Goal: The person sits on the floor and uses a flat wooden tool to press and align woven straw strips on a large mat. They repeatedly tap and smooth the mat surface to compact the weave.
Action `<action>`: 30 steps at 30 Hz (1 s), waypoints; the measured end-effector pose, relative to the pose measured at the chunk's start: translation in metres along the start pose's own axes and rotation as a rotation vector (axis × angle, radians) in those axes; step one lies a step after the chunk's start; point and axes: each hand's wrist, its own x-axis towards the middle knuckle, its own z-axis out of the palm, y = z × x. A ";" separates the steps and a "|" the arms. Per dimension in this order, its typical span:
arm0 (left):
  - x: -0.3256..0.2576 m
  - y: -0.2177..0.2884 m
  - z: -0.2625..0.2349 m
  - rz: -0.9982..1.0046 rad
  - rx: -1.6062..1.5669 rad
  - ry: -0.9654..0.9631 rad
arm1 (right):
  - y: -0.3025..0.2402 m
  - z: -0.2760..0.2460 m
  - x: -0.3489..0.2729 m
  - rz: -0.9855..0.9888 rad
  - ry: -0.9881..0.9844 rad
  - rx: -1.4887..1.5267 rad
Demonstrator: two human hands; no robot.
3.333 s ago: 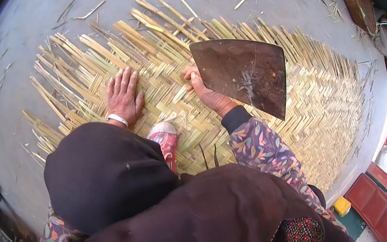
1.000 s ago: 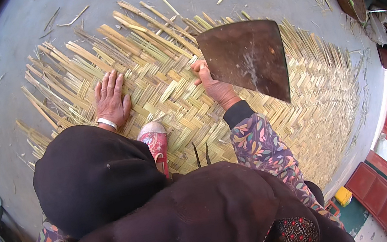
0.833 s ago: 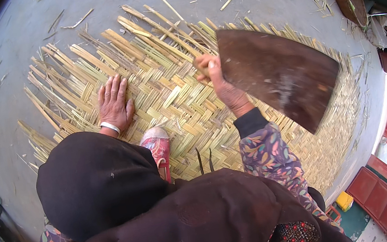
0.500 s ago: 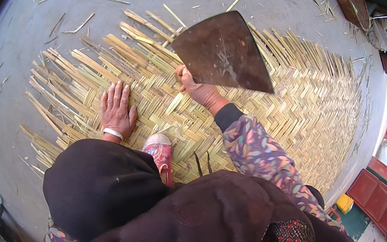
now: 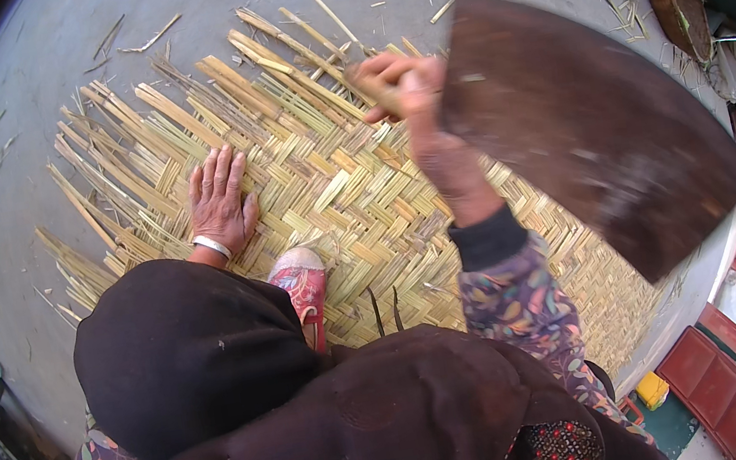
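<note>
From far away I see the right hand (image 5: pixel 424 93), curled round a wooden handle (image 5: pixel 377 91), has just swung the big flat dark blade (image 5: pixel 590 125) toward the frame's right, so it seems lifted off the rough zigzag mat (image 5: pixel 362 188) mid-frame, where the left hand (image 5: pixel 221 204) lies flat, fingers spread.

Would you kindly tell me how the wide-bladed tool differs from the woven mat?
The wide-bladed tool is dark brown; the woven mat is pale straw-coloured. The tool is solid-faced; the mat has an interlaced zigzag weave. The tool is held in the right hand; the mat lies on the grey floor, under the left hand. Both are broad and flat.
</note>
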 end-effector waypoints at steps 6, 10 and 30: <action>0.002 0.004 -0.004 -0.013 -0.005 -0.040 | 0.121 0.033 -0.009 0.134 -0.037 -0.283; 0.000 0.003 -0.002 -0.023 -0.002 -0.007 | 0.064 0.012 -0.004 0.065 -0.041 -0.107; -0.001 0.002 -0.001 -0.009 0.015 -0.002 | 0.004 -0.039 -0.039 0.022 0.005 -0.113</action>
